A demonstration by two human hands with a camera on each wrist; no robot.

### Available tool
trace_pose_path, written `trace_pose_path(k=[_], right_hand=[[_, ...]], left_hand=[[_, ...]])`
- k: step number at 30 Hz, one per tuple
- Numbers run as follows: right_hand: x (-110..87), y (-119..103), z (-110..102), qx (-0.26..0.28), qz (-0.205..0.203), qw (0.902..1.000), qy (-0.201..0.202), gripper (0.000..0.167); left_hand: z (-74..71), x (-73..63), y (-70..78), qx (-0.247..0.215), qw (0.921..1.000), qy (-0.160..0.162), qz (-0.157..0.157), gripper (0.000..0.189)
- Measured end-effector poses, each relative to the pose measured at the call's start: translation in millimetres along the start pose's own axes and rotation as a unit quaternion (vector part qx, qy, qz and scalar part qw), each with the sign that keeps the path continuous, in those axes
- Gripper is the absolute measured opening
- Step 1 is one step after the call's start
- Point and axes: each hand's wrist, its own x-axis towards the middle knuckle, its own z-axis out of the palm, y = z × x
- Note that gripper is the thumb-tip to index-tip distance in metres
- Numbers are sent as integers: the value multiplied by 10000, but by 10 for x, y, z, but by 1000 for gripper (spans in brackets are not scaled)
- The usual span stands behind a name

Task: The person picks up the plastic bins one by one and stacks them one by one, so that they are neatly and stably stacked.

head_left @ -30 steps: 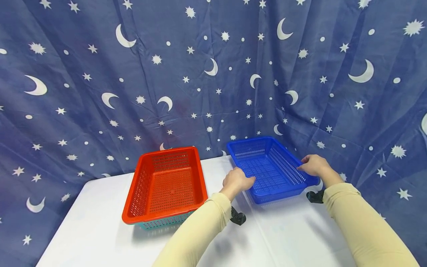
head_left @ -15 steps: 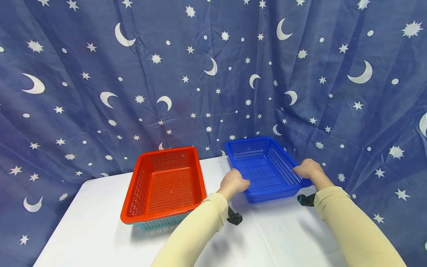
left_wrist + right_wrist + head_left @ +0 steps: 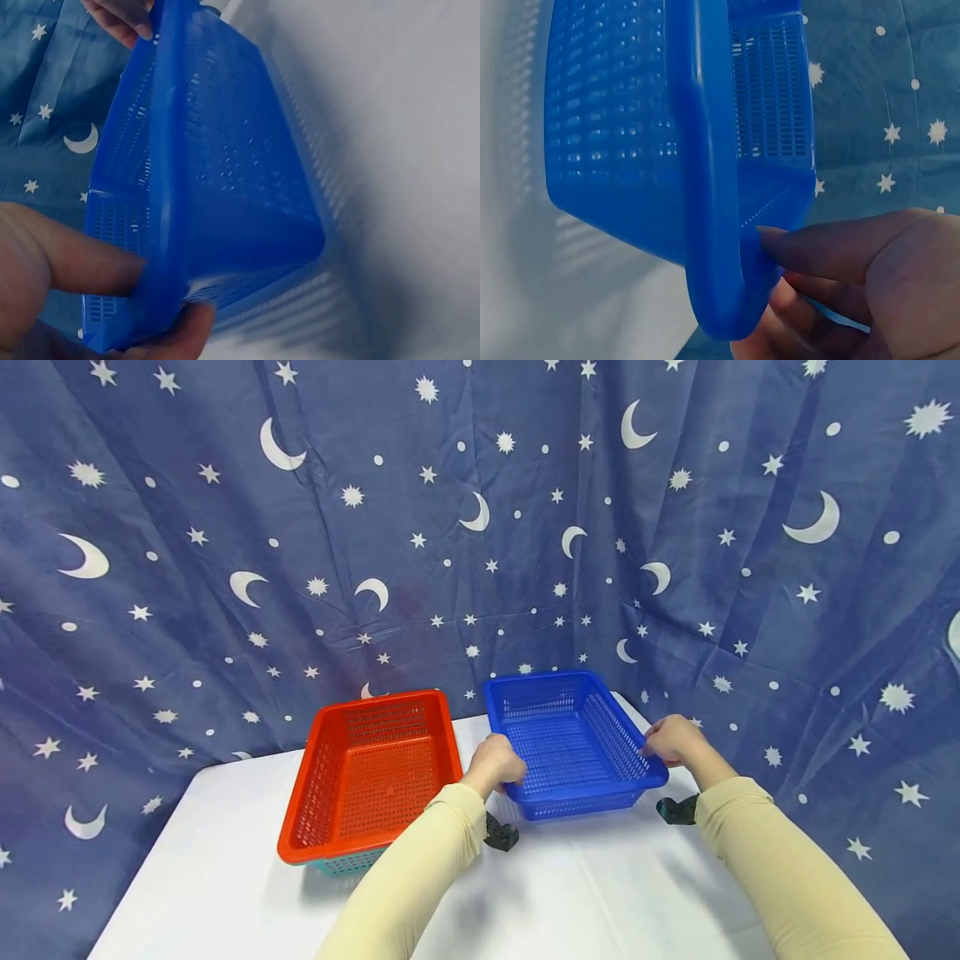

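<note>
A blue perforated plastic basket (image 3: 577,797) is at the back of the white table, held between both hands. My left hand (image 3: 495,764) pinches its rim at the near left corner; in the left wrist view the thumb (image 3: 97,266) lies inside the rim and a finger is under the outer side. My right hand (image 3: 678,742) grips the rim at the near right corner, its thumb (image 3: 821,247) over the inner side and fingers beneath. Nothing lies in the basket. Whether its base touches the table I cannot tell.
To the left, a red perforated basket (image 3: 386,777) sits in or on a teal one (image 3: 348,863), close to my left forearm. A star-and-moon curtain (image 3: 420,560) hangs behind the white table (image 3: 555,893). Dark wrist devices (image 3: 501,833) show under both wrists.
Both hands have moved left with the blue basket, narrowing the gap to the red basket. The red and teal baskets have stayed in place.
</note>
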Motion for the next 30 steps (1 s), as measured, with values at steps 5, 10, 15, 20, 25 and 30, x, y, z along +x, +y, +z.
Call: trace_pose_path(k=[5,10,15,20,25,30], right_hand=[[2,-70,23,233,-6,9995,-232,52],[-29,-76,28,516,-19,9976,-459,57],[-60,-89,50,688,62,9955,-652,56],[-95,-132,71,720,49,9939,-831,55],[-101,-178,87,710,-80,9929,-952,52],[-112,-145,85,581,-119,9932,-1002,50]], left_hand=[[-163,-66,-45,-378,9981,-453,-203,21],[-286,-88,-89,-412,9970,-607,-242,11],[-362,-107,-131,-371,9965,-669,-348,13],[-408,-118,-177,-598,9946,-654,-536,19],[-424,-100,-233,-730,9937,-627,-581,22],[-406,-116,-249,-819,9937,-591,-486,20]])
